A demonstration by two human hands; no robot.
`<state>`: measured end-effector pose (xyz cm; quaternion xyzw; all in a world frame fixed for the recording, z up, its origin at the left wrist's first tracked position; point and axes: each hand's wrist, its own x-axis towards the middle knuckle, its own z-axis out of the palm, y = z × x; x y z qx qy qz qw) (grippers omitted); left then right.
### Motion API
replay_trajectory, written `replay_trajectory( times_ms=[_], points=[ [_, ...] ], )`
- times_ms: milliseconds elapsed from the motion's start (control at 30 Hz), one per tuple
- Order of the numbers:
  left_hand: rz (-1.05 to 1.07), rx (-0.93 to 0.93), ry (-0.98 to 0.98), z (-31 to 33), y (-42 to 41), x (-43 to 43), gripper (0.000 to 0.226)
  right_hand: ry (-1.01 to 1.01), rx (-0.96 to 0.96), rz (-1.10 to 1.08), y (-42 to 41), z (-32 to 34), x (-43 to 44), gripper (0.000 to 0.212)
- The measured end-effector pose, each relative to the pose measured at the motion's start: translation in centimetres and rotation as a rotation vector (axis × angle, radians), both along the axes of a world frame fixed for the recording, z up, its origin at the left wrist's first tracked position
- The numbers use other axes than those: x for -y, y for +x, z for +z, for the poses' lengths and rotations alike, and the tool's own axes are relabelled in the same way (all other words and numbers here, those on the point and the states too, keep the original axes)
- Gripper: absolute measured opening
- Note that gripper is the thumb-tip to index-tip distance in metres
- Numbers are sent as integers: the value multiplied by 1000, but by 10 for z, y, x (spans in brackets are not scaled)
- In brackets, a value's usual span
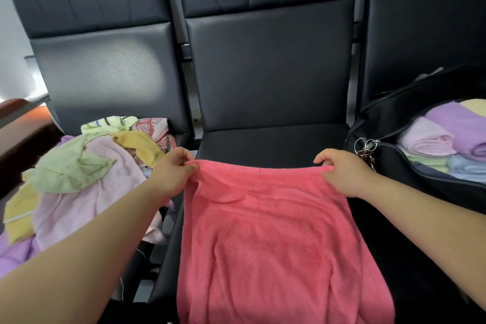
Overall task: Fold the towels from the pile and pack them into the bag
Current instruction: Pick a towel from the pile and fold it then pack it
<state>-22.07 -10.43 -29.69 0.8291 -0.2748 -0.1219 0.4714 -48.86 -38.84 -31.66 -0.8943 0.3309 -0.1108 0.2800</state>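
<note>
A pink towel hangs spread out over the middle black seat. My left hand pinches its top left corner and my right hand pinches its top right corner, so the top edge is stretched between them. A loose pile of towels in green, yellow, pale pink and purple lies on the left seat. On the right seat stands an open black bag with several folded towels inside.
A bunch of keys hangs at the bag's near left rim, close to my right hand. Tall black seat backs rise behind all three seats. A brown armrest is at the far left.
</note>
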Motion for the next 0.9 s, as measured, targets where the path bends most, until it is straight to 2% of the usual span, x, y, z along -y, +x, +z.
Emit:
replay_trajectory(
  times_ms=[100, 200, 633, 800, 900],
  points=[
    [9, -53, -150, 13, -13, -7, 19, 33, 52, -1, -10, 7, -8, 32],
    [9, -96, -198, 19, -18, -20, 27, 79, 163, -25, -19, 17, -18, 21],
    [77, -74, -223, 20, -34, -65, 32, 276, 432, -76, -49, 39, -40, 22],
    [93, -114, -238, 27, -34, -56, 20, 316, 438, -109, -42, 48, -42, 21],
    [128, -100, -245, 48, -21, -42, 20, 334, 464, -158, -28, 70, -37, 20]
  ],
)
